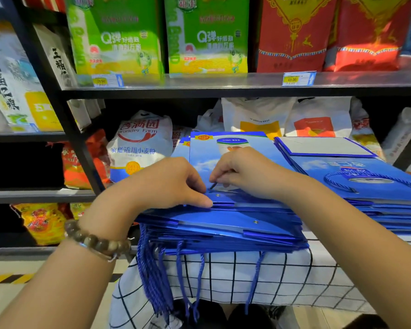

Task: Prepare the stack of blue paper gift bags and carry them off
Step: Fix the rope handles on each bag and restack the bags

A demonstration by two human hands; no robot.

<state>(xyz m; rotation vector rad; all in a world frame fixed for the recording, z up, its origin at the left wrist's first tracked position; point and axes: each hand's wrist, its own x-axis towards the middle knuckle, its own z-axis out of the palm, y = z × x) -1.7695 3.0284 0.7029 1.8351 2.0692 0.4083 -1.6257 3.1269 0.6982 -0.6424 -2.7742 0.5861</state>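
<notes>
The stack of blue gift bags point(223, 224) lay flat on the checked bench point(282, 276). At 9 o'clock, the left hand point(171, 184) gripped its top edge with curled fingers point(197, 184). At 12, the right hand point(242, 172) pinched a blue cord point(212, 186).

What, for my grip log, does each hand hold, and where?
Right hand pinches the top bag's cord handle near its eyelet; left hand presses the stack's edge, grip unclear.
</notes>
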